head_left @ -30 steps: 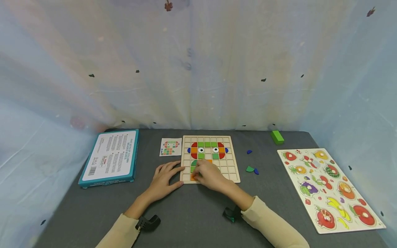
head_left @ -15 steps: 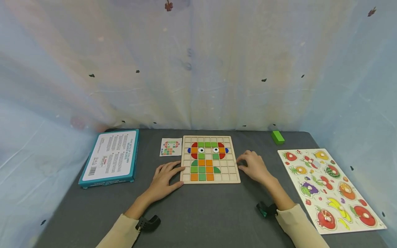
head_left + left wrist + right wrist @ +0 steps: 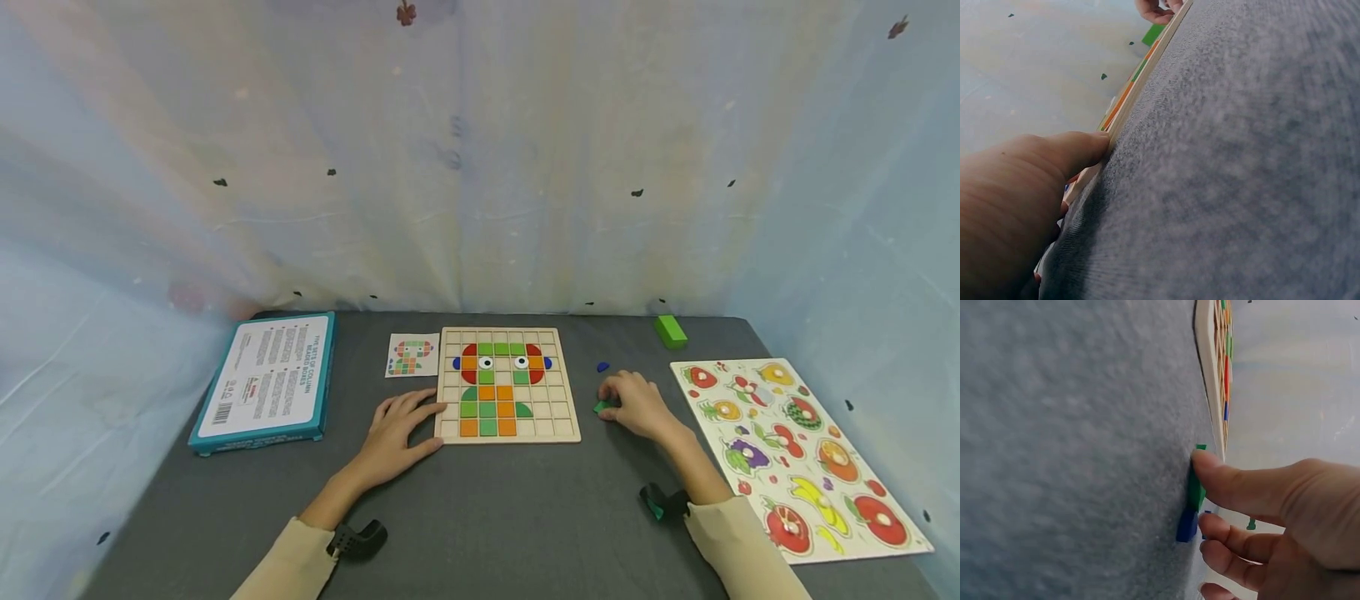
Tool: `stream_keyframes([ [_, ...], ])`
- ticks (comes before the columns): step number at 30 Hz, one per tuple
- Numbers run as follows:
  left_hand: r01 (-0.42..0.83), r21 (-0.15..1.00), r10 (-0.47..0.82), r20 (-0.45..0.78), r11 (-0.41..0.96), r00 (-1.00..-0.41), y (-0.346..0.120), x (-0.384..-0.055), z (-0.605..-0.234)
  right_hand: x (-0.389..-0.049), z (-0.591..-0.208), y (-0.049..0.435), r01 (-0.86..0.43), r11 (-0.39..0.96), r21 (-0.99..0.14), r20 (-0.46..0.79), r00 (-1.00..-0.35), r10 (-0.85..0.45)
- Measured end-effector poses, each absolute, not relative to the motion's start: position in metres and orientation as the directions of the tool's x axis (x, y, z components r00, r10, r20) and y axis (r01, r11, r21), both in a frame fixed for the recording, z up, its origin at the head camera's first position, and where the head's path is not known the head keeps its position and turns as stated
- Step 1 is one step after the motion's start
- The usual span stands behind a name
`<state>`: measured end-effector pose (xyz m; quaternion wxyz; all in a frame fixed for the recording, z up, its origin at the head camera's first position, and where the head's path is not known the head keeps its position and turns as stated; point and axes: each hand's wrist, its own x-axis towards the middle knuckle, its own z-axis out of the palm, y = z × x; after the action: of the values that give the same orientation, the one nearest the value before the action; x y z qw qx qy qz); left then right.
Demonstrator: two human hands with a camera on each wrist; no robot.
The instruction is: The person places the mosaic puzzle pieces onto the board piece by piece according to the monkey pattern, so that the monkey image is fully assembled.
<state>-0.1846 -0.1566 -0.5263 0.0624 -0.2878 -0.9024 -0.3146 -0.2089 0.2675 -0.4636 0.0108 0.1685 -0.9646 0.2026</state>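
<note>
A wooden grid board (image 3: 557,428) lies flat, with red, orange, green, blue and eye tiles forming a figure. Relaxed and spread, my left hand (image 3: 397,435) rests at the board's left edge. In the left wrist view, its thumb (image 3: 1088,149) touches the board's side. To the right of the board, my right hand (image 3: 637,405) pinches a green quarter-circle tile (image 3: 1195,490) at the table surface, thumb on it and other fingers curled. Beside that tile lies a blue half-round tile (image 3: 1185,527), which the hand hides in the head view. Another blue tile (image 3: 603,367) lies farther back.
A small pattern card (image 3: 412,356) touches the board's upper left side. Far left lies a teal-edged box (image 3: 266,379). A green block (image 3: 671,332) stands at the back right, and a fruit picture board (image 3: 757,483) covers the right side.
My right hand has left the grid board, where it was over the lower left tiles, and moved right to the green tile. The left hand has stayed put.
</note>
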Motion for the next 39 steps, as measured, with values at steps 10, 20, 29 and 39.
stream_keyframes([
  [10,0.556,0.529,0.475,0.295,0.642,-0.829,-0.157,-0.185,-0.527,-0.212,-0.456,0.243,-0.383,0.73,-0.566,0.125,-0.915,-0.383],
  [20,0.56,0.526,0.468,0.312,0.639,-0.827,-0.157,-0.184,-0.526,-0.214,-0.453,0.145,-0.416,0.415,-0.809,0.111,-0.802,-0.587],
  [29,0.554,0.529,0.465,0.305,0.643,-0.831,-0.156,-0.184,-0.525,-0.215,-0.456,0.073,-0.426,0.41,-0.806,0.088,-0.772,-0.629],
  [39,0.535,0.535,0.443,0.302,0.654,-0.844,-0.156,-0.183,-0.524,-0.205,-0.469,0.052,-0.54,0.603,-0.587,0.095,-0.786,-0.611],
])
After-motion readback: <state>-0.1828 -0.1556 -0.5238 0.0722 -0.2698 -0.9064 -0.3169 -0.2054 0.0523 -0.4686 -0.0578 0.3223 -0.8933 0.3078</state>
